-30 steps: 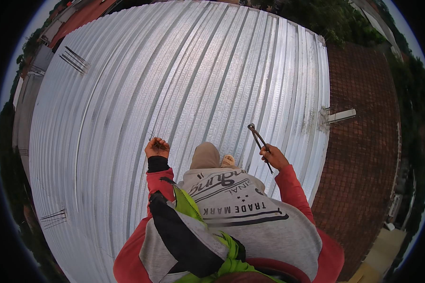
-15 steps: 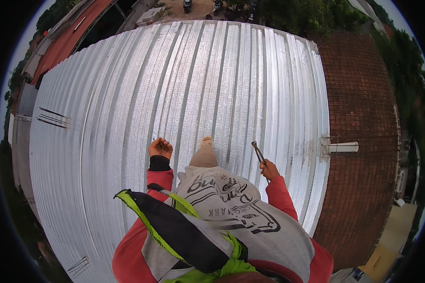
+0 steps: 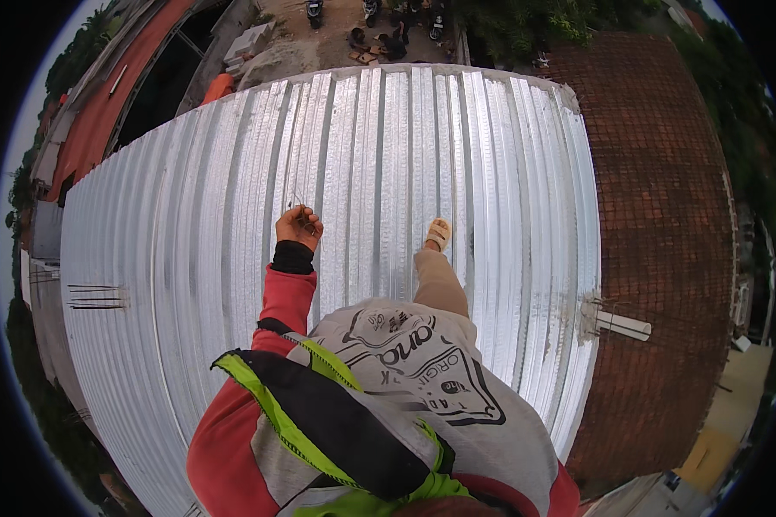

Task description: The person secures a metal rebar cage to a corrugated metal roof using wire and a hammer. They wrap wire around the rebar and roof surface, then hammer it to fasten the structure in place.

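Note:
My left hand (image 3: 297, 231) is held out over the metal sheeting, palm partly up, its fingers curled around a small bunch of thin dark wires (image 3: 303, 223). One fine wire end sticks up past the fingertips. The black cuff and red sleeve of that arm reach forward from my body. My right hand is out of view, and so are the pincers it held earlier. Below me spreads the silvery ribbed metal sheeting (image 3: 353, 164). My foot in a light sandal (image 3: 440, 231) is on it, ahead and to the right of centre.
Steel rods (image 3: 97, 297) stick out at the left. A brown tiled roof (image 3: 655, 189) adjoins the right edge, with a white pipe (image 3: 623, 326) jutting over it. Beyond the sheeting's far edge lies lower ground with people (image 3: 395, 41) and parked motorbikes (image 3: 371, 10).
I have moved forward across the sheeting, and a sandalled foot is now forward on the right. My right hand with the pincers has left the view. My left hand still holds the wires.

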### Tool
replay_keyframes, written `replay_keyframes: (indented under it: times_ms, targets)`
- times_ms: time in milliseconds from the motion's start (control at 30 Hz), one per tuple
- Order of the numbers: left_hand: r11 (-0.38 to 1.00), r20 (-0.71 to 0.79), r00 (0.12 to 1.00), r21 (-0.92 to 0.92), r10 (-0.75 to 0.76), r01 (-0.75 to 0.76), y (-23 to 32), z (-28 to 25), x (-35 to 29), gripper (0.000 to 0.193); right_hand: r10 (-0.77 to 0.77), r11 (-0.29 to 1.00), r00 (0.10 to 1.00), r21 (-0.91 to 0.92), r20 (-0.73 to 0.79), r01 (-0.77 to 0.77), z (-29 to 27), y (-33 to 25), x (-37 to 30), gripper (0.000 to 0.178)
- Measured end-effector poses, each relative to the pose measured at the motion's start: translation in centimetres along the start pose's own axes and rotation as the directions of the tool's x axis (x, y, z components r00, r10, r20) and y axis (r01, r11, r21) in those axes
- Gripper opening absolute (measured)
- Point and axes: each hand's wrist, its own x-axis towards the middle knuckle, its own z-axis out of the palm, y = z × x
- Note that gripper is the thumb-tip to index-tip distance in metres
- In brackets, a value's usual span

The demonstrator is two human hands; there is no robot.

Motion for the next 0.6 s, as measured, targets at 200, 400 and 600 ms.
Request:
replay_keyframes:
  times_ms: [200, 400, 600]
  targets:
    - [0.999, -0.143, 0.989, 0.007, -0.031, 0.032, -1.4, 7.9, 11.5, 0.008, 0.213, 0.934, 0.976, 0.286, 0.034, -0.214, -11.9, -19.7, 9.8, 0.011]
    - [0.999, -0.152, 0.988, -0.026, 0.014, -0.018, 0.5, 15.9, 22.0, 0.007, 0.117, 0.937, 0.985, 0.342, -0.130, -0.066, -25.7, -33.9, 23.3, 0.011]
    - [0.998, -0.138, 0.989, -0.039, -0.051, 0.046, 0.4, 21.1, 37.4, 0.008, 0.060, 0.934, 0.952, 0.354, -0.300, 0.053, -31.6, -47.0, 31.1, 0.013]
